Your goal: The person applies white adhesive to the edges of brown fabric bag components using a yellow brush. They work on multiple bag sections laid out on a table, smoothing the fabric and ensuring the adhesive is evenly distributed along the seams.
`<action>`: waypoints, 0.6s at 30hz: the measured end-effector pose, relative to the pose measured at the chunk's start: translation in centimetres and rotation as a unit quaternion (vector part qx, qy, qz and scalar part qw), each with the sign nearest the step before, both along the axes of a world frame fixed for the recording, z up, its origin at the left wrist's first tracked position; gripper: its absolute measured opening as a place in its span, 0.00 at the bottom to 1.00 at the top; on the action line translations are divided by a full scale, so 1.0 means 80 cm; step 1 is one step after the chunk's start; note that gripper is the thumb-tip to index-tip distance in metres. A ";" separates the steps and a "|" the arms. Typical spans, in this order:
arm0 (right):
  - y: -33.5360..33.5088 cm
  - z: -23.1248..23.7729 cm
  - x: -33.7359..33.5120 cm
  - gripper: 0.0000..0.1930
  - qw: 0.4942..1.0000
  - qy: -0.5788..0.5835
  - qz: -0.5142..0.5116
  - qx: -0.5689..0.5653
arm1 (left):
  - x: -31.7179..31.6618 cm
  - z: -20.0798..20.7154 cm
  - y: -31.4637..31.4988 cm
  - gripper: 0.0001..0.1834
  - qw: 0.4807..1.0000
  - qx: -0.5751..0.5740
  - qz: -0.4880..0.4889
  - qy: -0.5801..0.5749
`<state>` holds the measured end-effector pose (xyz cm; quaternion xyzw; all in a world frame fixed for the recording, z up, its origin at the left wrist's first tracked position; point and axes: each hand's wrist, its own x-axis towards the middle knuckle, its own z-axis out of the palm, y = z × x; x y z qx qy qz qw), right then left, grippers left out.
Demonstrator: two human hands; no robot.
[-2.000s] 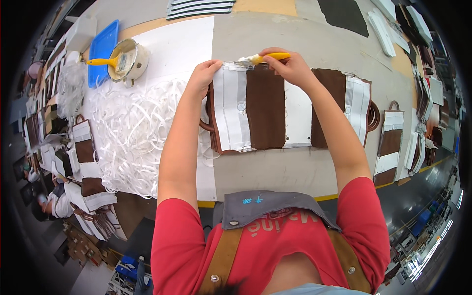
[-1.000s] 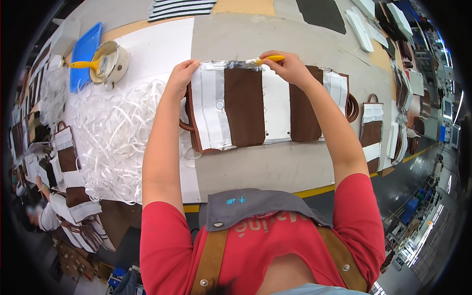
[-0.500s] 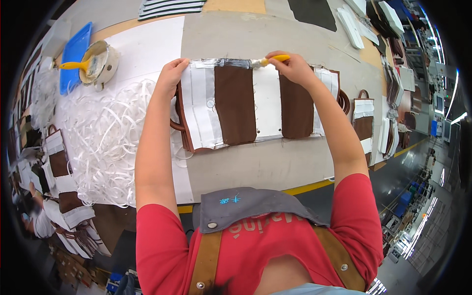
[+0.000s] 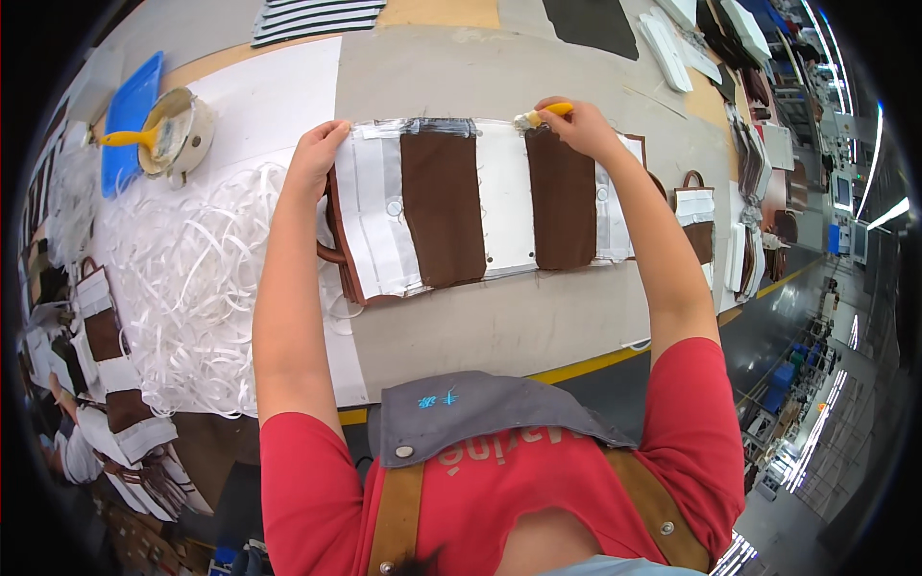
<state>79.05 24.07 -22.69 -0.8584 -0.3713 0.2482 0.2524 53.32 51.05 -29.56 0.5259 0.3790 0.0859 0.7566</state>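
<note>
My right hand (image 4: 584, 132) is closed around the yellow handle of a brush (image 4: 561, 108). Its pale bristles lie on the far edge of a brown and white bag panel (image 4: 444, 206), above the right-hand brown block. Along the left part of that edge runs a shiny, wet-looking band. At the panel's far left corner, my left hand (image 4: 320, 158) pinches the edge between thumb and fingers. More brown layers and a rounded brown handle (image 4: 330, 252) stick out from under the left side.
Left of the panel lies a heap of white strips (image 4: 206, 288). Beyond it, a pot (image 4: 199, 134) with another yellow brush (image 4: 125, 138) stands by a blue tray (image 4: 120, 115). More bag panels (image 4: 695, 206) lie at the right. Another person's arm shows at the far left.
My right hand has drawn the brush rightward along the far edge, from the white middle strip to the right brown block. My left hand keeps its hold on the corner.
</note>
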 end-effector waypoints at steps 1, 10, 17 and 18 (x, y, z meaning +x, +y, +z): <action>0.000 0.003 0.008 0.12 0.999 -0.027 0.012 -0.027 | -0.001 0.000 0.000 0.15 1.000 -0.003 -0.002 -0.004; 0.002 0.030 0.020 0.11 0.994 -0.089 0.027 -0.062 | -0.002 -0.001 0.000 0.15 1.000 -0.012 0.007 -0.001; -0.027 0.040 0.050 0.11 0.985 -0.116 0.038 -0.126 | -0.003 -0.003 0.000 0.14 1.000 -0.016 0.009 0.000; -0.025 0.045 0.049 0.11 0.980 -0.130 0.046 -0.141 | -0.002 -0.002 0.000 0.14 1.000 -0.012 0.008 0.002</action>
